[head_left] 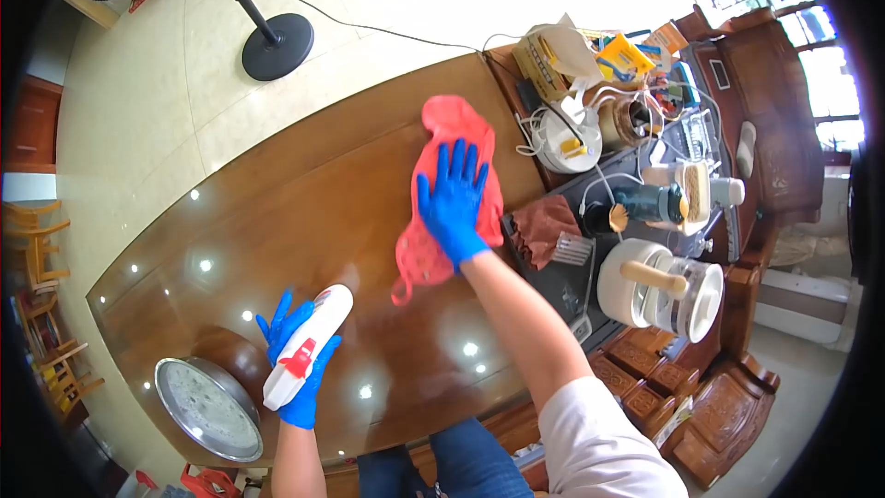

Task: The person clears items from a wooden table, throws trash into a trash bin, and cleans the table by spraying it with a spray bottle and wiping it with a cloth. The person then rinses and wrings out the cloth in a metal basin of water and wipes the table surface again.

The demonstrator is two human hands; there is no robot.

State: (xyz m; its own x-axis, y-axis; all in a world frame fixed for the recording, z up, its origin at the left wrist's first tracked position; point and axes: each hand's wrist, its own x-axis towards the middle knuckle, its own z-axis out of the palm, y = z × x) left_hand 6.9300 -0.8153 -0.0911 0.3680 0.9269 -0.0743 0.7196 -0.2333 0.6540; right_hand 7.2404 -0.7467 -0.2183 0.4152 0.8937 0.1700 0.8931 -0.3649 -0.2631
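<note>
My left hand, in a blue glove, grips a white bottle with a red label, held tilted above the brown wooden table. My right hand, gloved in blue too, lies flat with fingers spread on a red cloth. The cloth is spread unevenly on the tabletop, and a small loop sticks out at its near end. Left of the bottle stands a metal basin holding cloudy, foamy liquid.
Along the right lie a cardboard box, cables, a dark red cloth, a teal bottle and a white pot. A standing fan's base rests on the floor beyond the table. Carved wooden furniture stands at lower right.
</note>
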